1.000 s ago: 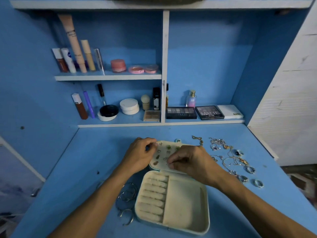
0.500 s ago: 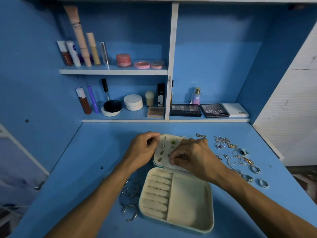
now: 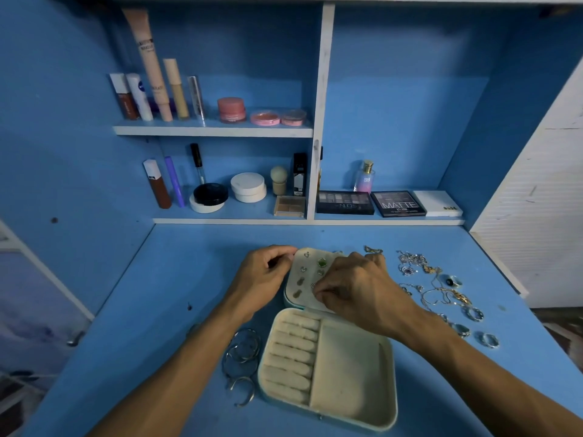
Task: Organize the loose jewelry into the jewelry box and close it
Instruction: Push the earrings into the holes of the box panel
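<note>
Here, at a blue desk (image 3: 195, 266), a person fills an open box (image 3: 389, 389) whose lid (image 3: 299, 303) lies flat just beyond the base. The left hand (image 3: 263, 279) grips the lid's left edge with curled fingers and steadies it. The right hand (image 3: 356, 288) reaches over the lid from the right, thumb and forefinger pinched on a small earring (image 3: 313, 285) at the padded panel. It sits beside several studs (image 3: 321, 263) already fixed there. Whether its post is seated is too small to tell.

The coming move likely turns on side. The rings (image 3: 473, 313) and tangled chains (image 3: 441, 291) lie scattered on the desk to the right of the box, near the right hand and well apart from the left. The bangles (image 3: 241, 348) lie just beside the base's left wall, under the left forearm. The ring rolls (image 3: 293, 351) fill the base's left column, each lying crosswise, so rings from the right must cross the empty right compartment. Most pieces are not yet stowed, and the lid is open.
</note>
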The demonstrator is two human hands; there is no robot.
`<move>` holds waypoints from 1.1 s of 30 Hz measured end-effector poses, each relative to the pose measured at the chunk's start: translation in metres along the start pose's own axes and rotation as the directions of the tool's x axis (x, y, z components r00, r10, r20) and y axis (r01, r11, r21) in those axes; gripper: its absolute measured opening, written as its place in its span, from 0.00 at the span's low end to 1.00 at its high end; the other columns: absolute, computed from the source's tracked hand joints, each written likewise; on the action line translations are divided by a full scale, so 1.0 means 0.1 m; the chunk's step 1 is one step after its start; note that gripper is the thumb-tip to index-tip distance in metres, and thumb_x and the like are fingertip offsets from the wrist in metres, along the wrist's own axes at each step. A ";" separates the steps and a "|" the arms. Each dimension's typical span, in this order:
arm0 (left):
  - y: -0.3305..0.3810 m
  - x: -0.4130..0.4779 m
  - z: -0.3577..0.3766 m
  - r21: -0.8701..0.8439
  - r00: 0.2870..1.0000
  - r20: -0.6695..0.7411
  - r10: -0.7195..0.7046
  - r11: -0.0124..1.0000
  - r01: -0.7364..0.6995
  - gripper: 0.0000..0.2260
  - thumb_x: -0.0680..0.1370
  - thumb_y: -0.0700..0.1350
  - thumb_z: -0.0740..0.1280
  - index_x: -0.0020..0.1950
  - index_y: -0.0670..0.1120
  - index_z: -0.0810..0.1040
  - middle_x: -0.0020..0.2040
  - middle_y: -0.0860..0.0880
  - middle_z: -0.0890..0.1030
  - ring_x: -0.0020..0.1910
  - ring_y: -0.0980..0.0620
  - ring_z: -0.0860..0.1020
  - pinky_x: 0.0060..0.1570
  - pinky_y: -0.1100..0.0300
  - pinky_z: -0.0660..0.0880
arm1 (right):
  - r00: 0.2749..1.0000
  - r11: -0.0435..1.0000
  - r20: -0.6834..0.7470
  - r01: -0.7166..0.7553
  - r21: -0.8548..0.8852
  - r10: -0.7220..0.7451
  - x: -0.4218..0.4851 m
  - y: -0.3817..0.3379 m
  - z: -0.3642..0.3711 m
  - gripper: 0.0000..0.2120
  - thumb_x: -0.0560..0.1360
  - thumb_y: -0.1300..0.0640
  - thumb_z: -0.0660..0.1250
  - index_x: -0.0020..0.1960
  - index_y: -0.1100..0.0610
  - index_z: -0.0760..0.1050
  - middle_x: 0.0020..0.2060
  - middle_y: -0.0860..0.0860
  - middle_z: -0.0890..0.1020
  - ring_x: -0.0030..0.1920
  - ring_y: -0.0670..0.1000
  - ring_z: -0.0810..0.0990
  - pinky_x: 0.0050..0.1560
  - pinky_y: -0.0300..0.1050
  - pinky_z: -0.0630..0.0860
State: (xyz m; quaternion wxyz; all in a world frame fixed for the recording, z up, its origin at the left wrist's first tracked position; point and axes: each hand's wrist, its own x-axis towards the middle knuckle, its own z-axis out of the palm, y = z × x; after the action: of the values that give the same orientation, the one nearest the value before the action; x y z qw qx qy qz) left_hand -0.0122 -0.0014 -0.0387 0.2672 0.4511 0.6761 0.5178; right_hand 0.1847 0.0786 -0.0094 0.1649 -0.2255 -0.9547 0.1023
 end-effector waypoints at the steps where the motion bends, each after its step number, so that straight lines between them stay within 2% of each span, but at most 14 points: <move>1: 0.00 0.00 0.00 -0.002 1.000 -0.004 -0.001 1.000 0.001 0.10 0.82 0.42 0.66 0.60 0.48 0.84 0.54 0.58 0.85 0.54 0.64 0.81 0.55 0.70 0.76 | 1.000 1.000 0.019 -0.015 -0.004 0.015 0.01 -0.01 -0.01 0.05 0.72 0.54 0.69 0.43 0.45 0.82 0.44 0.41 0.81 0.47 0.45 0.72 0.47 0.50 0.62; 4: 0.00 -0.01 -0.01 -0.013 1.000 -0.019 -0.004 1.000 0.003 0.09 0.82 0.42 0.67 0.61 0.49 0.83 0.55 0.58 0.84 0.54 0.66 0.80 0.53 0.72 0.75 | 0.998 0.998 0.026 -0.056 0.021 0.055 0.04 -0.03 -0.01 0.03 0.74 0.51 0.71 0.48 0.44 0.81 0.48 0.41 0.80 0.51 0.48 0.73 0.51 0.50 0.61; 7: 0.02 -0.03 0.06 -0.007 1.000 -0.030 0.009 1.000 -0.009 0.09 0.82 0.42 0.67 0.60 0.48 0.83 0.54 0.57 0.85 0.53 0.64 0.81 0.52 0.72 0.74 | 0.996 0.996 -0.010 -0.087 0.029 0.087 0.04 0.00 0.01 0.03 0.73 0.51 0.71 0.45 0.43 0.81 0.44 0.42 0.79 0.50 0.49 0.76 0.47 0.49 0.59; 9: 0.03 -0.08 0.07 0.028 0.999 -0.034 0.030 0.999 -0.029 0.09 0.82 0.42 0.67 0.59 0.47 0.84 0.53 0.57 0.85 0.54 0.62 0.82 0.54 0.71 0.75 | 0.993 0.992 -0.018 -0.119 0.033 0.120 0.04 0.01 0.01 0.04 0.72 0.51 0.71 0.44 0.42 0.81 0.42 0.42 0.80 0.49 0.48 0.78 0.47 0.49 0.59; 13: 0.05 -0.19 -0.01 0.073 0.999 0.005 0.038 0.997 -0.038 0.11 0.83 0.43 0.65 0.63 0.46 0.82 0.57 0.55 0.84 0.56 0.62 0.81 0.60 0.67 0.75 | 0.994 0.990 0.015 -0.109 0.088 0.108 0.09 -0.04 0.01 0.05 0.74 0.51 0.70 0.45 0.41 0.82 0.45 0.40 0.80 0.49 0.48 0.78 0.51 0.51 0.65; 16: 0.06 -0.30 -0.17 0.123 0.999 -0.018 0.051 0.991 -0.049 0.11 0.83 0.43 0.66 0.64 0.47 0.81 0.58 0.54 0.84 0.56 0.62 0.81 0.60 0.66 0.75 | 0.996 0.992 -0.027 -0.078 0.102 0.081 0.18 -0.11 0.05 0.05 0.74 0.51 0.71 0.45 0.40 0.83 0.42 0.40 0.79 0.48 0.47 0.78 0.48 0.49 0.62; 20: 0.03 -0.48 -0.63 0.085 0.986 -0.165 0.033 0.996 -0.019 0.09 0.82 0.42 0.66 0.57 0.55 0.81 0.50 0.56 0.85 0.48 0.61 0.82 0.51 0.65 0.77 | 1.000 0.992 -0.029 -0.009 0.127 0.012 0.41 -0.33 0.13 0.05 0.75 0.51 0.70 0.45 0.41 0.81 0.38 0.36 0.75 0.46 0.43 0.75 0.49 0.47 0.59; 23: -0.11 -0.61 -0.98 0.116 0.950 -0.312 0.011 0.993 0.027 0.09 0.82 0.41 0.66 0.55 0.56 0.81 0.46 0.58 0.85 0.42 0.58 0.81 0.43 0.66 0.76 | 0.999 0.992 -0.003 0.037 0.123 -0.037 0.59 -0.50 0.21 0.05 0.76 0.51 0.68 0.48 0.41 0.81 0.41 0.38 0.77 0.48 0.43 0.75 0.50 0.47 0.58; 26: -0.27 -0.72 -1.15 0.166 0.920 -0.391 0.013 0.984 0.057 0.10 0.81 0.40 0.66 0.55 0.54 0.82 0.45 0.61 0.84 0.42 0.60 0.80 0.43 0.69 0.73 | 0.998 0.995 0.051 0.040 0.092 -0.045 0.74 -0.62 0.26 0.06 0.78 0.51 0.67 0.52 0.42 0.81 0.45 0.40 0.80 0.51 0.45 0.78 0.52 0.46 0.59; 29: -0.37 -0.78 -1.15 0.177 0.899 -0.438 0.025 0.982 0.059 0.10 0.81 0.38 0.66 0.54 0.50 0.83 0.46 0.58 0.84 0.42 0.62 0.80 0.44 0.71 0.73 | 0.995 0.999 0.098 0.034 0.041 -0.038 0.86 -0.67 0.30 0.07 0.78 0.51 0.67 0.52 0.43 0.82 0.46 0.39 0.81 0.53 0.45 0.78 0.53 0.46 0.59; 33: -0.39 -0.79 -1.08 0.177 0.892 -0.451 0.040 0.983 0.045 0.10 0.81 0.36 0.66 0.54 0.50 0.82 0.46 0.56 0.84 0.44 0.61 0.80 0.44 0.74 0.72 | 0.977 0.997 0.200 0.069 0.036 -0.075 0.91 -0.72 0.33 0.05 0.76 0.50 0.69 0.49 0.42 0.83 0.38 0.34 0.75 0.50 0.42 0.77 0.53 0.46 0.58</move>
State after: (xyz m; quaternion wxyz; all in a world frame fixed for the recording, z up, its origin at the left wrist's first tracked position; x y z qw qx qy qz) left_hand -0.0794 -0.1228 -0.0491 0.0608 0.3400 0.7648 0.5438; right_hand 0.0670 0.0536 0.0038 0.0745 -0.1768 -0.9725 0.1323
